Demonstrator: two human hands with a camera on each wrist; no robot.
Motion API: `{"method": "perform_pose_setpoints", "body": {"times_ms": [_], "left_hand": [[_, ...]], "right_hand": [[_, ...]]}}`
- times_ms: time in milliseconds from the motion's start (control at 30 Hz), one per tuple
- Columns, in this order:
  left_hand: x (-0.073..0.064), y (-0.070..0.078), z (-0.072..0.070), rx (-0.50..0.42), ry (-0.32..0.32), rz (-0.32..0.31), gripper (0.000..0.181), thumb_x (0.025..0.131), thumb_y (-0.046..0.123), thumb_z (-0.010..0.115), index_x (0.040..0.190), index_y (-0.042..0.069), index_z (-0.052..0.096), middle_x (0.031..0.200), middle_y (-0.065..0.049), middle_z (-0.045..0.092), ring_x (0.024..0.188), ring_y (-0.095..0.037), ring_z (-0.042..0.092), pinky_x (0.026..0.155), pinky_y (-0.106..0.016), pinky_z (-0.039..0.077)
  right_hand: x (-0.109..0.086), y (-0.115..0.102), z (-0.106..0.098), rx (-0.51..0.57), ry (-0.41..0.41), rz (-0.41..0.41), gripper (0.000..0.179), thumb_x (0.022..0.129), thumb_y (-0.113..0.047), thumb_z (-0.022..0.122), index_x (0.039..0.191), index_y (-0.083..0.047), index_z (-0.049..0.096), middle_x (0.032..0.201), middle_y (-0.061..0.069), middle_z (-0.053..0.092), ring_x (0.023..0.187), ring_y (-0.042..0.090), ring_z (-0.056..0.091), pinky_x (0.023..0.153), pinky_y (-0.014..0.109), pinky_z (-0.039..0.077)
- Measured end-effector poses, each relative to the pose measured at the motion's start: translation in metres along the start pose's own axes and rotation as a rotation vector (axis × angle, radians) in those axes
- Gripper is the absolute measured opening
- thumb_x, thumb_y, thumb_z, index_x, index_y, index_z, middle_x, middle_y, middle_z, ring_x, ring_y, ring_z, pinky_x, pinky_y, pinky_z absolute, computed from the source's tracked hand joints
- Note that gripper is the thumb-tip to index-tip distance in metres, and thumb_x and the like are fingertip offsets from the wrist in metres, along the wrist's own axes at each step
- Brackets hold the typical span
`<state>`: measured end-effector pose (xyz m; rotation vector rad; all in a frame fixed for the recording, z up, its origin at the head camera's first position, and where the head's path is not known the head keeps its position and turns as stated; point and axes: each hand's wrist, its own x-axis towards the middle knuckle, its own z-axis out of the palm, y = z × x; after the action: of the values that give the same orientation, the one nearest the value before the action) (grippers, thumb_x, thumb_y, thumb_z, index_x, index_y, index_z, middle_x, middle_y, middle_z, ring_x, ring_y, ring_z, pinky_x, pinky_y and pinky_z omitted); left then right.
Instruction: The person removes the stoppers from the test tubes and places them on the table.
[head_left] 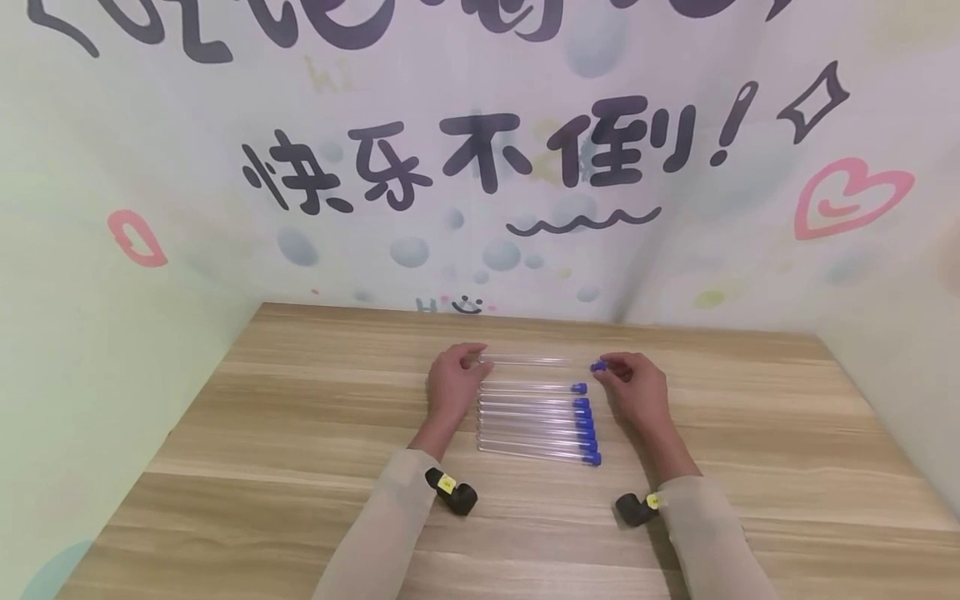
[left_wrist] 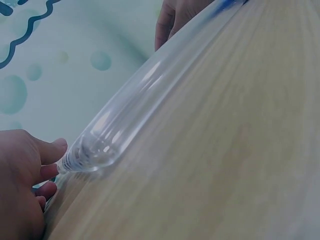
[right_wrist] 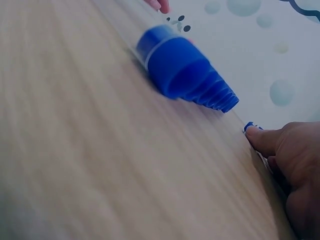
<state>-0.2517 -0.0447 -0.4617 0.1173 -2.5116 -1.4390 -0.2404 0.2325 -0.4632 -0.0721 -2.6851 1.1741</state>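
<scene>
Clear test tube (head_left: 528, 361) gripped by the left hand (head_left: 455, 383), blue cap (head_left: 597, 367) pinched by the right hand (head_left: 639, 392).
Blue-capped tubes (head_left: 536, 422) are lined up alongside on the wood-grain table (head_left: 247, 467).

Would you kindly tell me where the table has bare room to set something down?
The tabletop is bare from the left hand out to the left edge, and from the right hand out to the right edge. Clear tubes and blue caps crowd the space between hands and wrists.

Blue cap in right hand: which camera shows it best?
The head view: the blue cap shows plainly, pinched by the right hand. The right wrist view shows only a sliver; the left wrist, none clearly.
</scene>
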Motion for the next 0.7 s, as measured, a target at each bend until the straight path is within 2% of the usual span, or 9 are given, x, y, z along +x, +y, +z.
{"method": "perform_pose_setpoints", "body": {"times_ms": [367, 500, 700], "left_hand": [[-0.004, -0.003, -0.003, -0.049, 0.011, -0.019, 0.032, 0.081, 0.024, 0.077, 0.113, 0.021, 0.069, 0.089, 0.001, 0.06, 0.081, -0.015, 0.053, 0.069, -0.032, 0.043], [-0.008, -0.004, -0.005, -0.08, 0.018, -0.023, 0.033, 0.081, 0.023, 0.077, 0.112, 0.019, 0.068, 0.089, 0.0, 0.061, 0.081, -0.015, 0.053, 0.067, -0.033, 0.044], [-0.014, -0.004, -0.008, -0.107, 0.023, -0.018, 0.031, 0.081, 0.026, 0.077, 0.11, 0.019, 0.068, 0.091, 0.002, 0.063, 0.08, -0.014, 0.055, 0.067, -0.033, 0.046]], "right_hand": [[-0.004, -0.001, -0.001, 0.046, -0.016, 0.032, 0.037, 0.09, -0.022, 0.068, 0.123, -0.007, 0.061, 0.112, 0.014, 0.057, 0.101, 0.029, 0.054, 0.087, 0.045, 0.045], [-0.007, -0.001, -0.001, 0.064, 0.015, 0.03, 0.04, 0.089, -0.025, 0.07, 0.124, -0.008, 0.061, 0.116, 0.014, 0.053, 0.103, 0.03, 0.052, 0.088, 0.047, 0.045], [-0.013, -0.001, -0.002, 0.115, 0.074, 0.002, 0.04, 0.089, -0.027, 0.069, 0.124, -0.009, 0.06, 0.115, 0.012, 0.056, 0.102, 0.028, 0.054, 0.088, 0.044, 0.045]]}}
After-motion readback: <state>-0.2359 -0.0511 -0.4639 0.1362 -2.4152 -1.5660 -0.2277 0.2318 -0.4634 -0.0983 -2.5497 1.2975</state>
